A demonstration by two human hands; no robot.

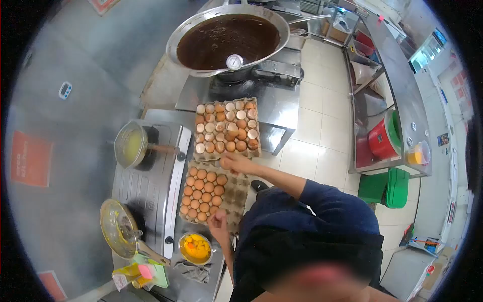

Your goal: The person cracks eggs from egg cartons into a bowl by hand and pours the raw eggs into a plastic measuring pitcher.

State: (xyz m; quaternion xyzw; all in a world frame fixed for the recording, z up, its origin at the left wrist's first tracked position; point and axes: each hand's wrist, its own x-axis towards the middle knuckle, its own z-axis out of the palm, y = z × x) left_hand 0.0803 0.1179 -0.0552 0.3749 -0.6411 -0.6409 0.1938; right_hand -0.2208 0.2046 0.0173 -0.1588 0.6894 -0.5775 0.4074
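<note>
My right hand (234,163) is over the gap between two stacked-cardboard egg trays, its fingers curled together; whatever they pinch is too small to make out. Beyond it, the far egg tray (199,155) is filled with broken eggshells (220,126). The near egg tray (234,194) carries whole brown eggs (202,194) on its left side, with bare cups on its right. My left hand (218,222) is closed beside the nearest eggs, its fingertips partly hidden. Just left of it stands a metal bowl (182,250) of yolks and egg (196,247).
A large wok (172,46) of dark liquid with a dial thermometer (234,62) stands at the back. Two pans (132,145) (116,229) sit on the gas stove (158,189) at left. A grey cloth (193,272) lies near the bowl. A green bin (397,187) stands behind on the right.
</note>
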